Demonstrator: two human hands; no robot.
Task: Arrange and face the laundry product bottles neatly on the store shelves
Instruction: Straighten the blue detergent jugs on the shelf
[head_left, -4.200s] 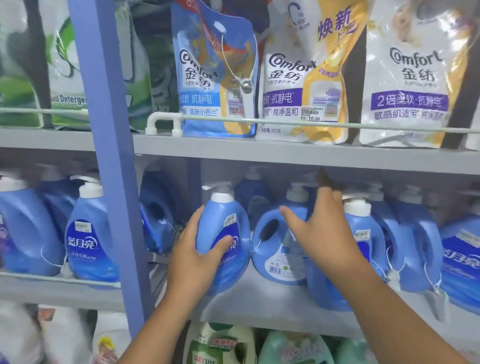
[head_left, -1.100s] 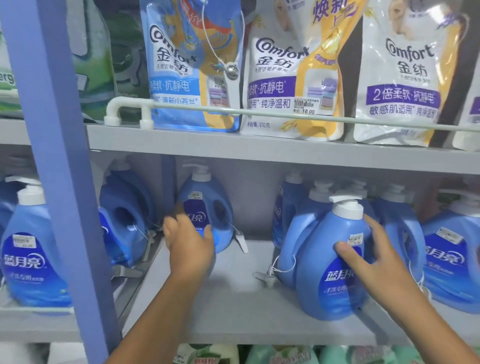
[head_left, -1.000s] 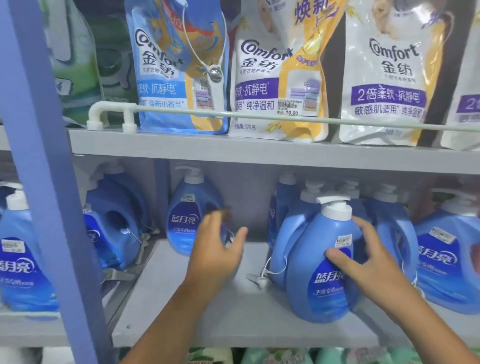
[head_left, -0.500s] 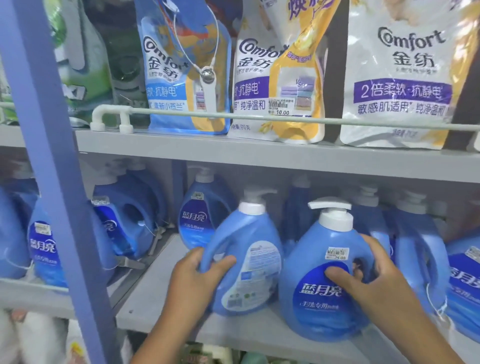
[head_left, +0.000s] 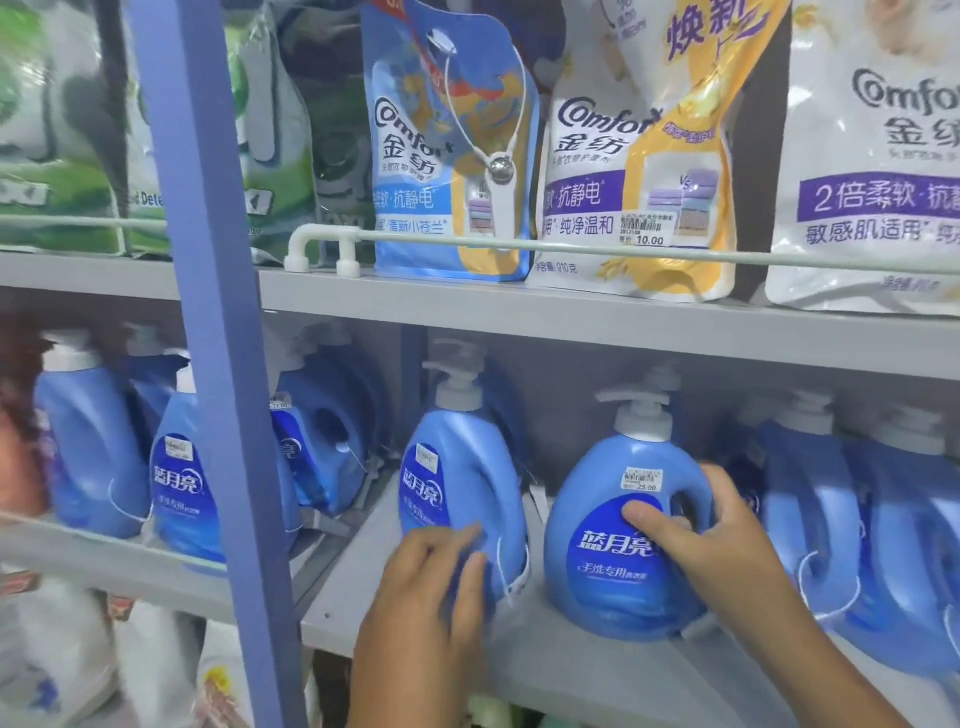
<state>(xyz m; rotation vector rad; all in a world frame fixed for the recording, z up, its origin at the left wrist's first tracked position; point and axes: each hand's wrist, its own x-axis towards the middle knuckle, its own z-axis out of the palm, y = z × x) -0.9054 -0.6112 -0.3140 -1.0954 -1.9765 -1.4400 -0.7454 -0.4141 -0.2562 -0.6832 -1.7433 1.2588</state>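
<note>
Two blue plastic pump-top detergent bottles stand upright on the grey metal middle shelf (head_left: 545, 670), just right of the blue vertical shelf post (head_left: 218, 364). The left hand (head_left: 431, 587) curls around the lower front of the narrower bottle (head_left: 462, 478) nearer the post. The right hand (head_left: 701, 540) grips the handle of the rounder bottle (head_left: 618, 530) beside it, label facing forward.
</note>
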